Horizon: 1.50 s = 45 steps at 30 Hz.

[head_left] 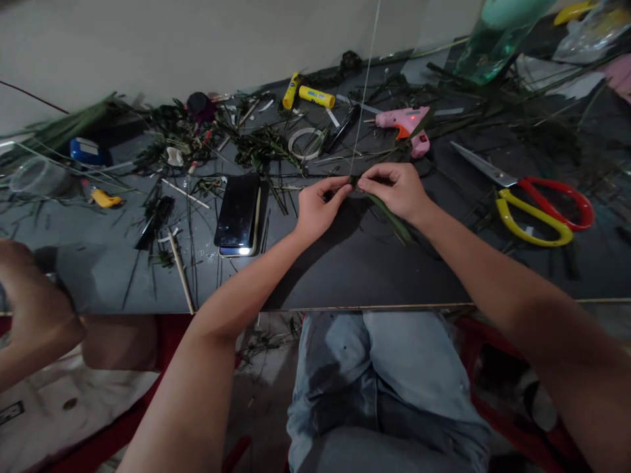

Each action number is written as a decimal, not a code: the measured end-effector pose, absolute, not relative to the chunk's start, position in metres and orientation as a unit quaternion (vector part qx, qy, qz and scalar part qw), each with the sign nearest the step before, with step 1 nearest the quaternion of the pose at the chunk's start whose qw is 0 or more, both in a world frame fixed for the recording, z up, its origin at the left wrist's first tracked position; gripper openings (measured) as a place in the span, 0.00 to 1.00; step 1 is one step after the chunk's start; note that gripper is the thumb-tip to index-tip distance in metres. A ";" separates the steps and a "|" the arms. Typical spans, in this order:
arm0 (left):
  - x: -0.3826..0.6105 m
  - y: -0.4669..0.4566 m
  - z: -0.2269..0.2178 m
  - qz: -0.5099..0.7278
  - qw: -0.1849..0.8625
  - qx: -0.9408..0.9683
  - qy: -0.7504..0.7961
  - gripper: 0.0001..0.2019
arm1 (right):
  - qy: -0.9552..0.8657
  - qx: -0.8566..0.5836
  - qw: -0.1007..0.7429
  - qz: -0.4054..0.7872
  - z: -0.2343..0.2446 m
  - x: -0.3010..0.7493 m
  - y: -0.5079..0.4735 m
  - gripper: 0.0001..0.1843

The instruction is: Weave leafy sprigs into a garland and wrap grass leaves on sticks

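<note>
My left hand point(320, 205) is closed in a pinch, thumb and forefinger meeting at the end of a green leaf strip point(392, 217). From the other side my right hand point(397, 189) pinches the same strip, whose free length hangs down to the right below the palm. A thin white thread point(366, 85) rises from between the fingertips and runs up out of view. What exactly lies between the fingertips is small and mostly hidden. Both hands are close together above the dark table point(345, 276).
A pink glue gun point(407, 125) and large scissors with red and yellow handles point(535, 203) lie to the right. Phones point(238, 213), yellow glue sticks point(316, 97), a wire coil point(305, 143) and leaf scraps spread leftward. A green bottle point(497, 39) stands behind. Another person's hand point(34, 309) is at far left.
</note>
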<state>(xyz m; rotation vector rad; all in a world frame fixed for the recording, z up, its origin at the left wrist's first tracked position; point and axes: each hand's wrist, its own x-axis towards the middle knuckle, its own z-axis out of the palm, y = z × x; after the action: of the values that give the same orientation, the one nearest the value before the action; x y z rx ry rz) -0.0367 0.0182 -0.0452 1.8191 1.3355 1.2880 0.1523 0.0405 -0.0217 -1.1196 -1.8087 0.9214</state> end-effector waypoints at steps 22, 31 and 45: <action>-0.040 0.031 -0.056 0.466 0.391 0.655 0.448 0.13 | -0.741 -0.465 0.377 0.303 -0.015 0.158 0.037 0.13; -0.039 0.021 -0.046 0.454 0.289 0.676 0.503 0.17 | -0.755 -0.456 0.353 0.310 -0.018 0.157 0.038 0.12; -0.038 0.018 -0.050 0.470 0.280 0.668 0.504 0.11 | -0.756 -0.462 0.352 0.301 -0.019 0.159 0.037 0.09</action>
<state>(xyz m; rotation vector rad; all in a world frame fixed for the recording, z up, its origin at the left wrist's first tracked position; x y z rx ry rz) -0.0381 0.0184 -0.0496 1.7918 1.3501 1.2607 0.1588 0.0367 -0.0192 -1.1963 -1.9556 0.7792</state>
